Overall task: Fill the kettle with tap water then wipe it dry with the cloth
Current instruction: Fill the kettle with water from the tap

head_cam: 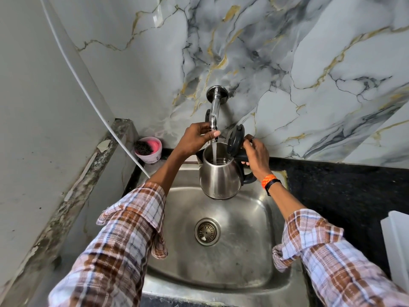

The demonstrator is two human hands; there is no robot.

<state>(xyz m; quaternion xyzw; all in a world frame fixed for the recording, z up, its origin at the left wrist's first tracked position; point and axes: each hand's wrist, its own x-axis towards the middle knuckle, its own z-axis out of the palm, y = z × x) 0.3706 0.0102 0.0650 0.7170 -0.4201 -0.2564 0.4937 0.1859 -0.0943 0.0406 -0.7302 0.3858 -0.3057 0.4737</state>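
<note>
A steel kettle (219, 178) with a black handle hangs over the steel sink (241, 251), its black lid (235, 139) flipped open. My right hand (256, 158) grips the kettle's handle. Water runs from the chrome wall tap (214, 111) straight into the kettle's mouth. My left hand (197, 138) is closed around the tap's spout end, thumb and fingers on it. No cloth is visible.
A pink tub (148, 149) with a dark scrubber sits on the counter's back left corner. Black granite counter (332, 187) runs to the right, with a white object (396, 244) at its right edge. A white hose (93, 100) slants down the left wall. The drain (207, 232) lies mid-sink.
</note>
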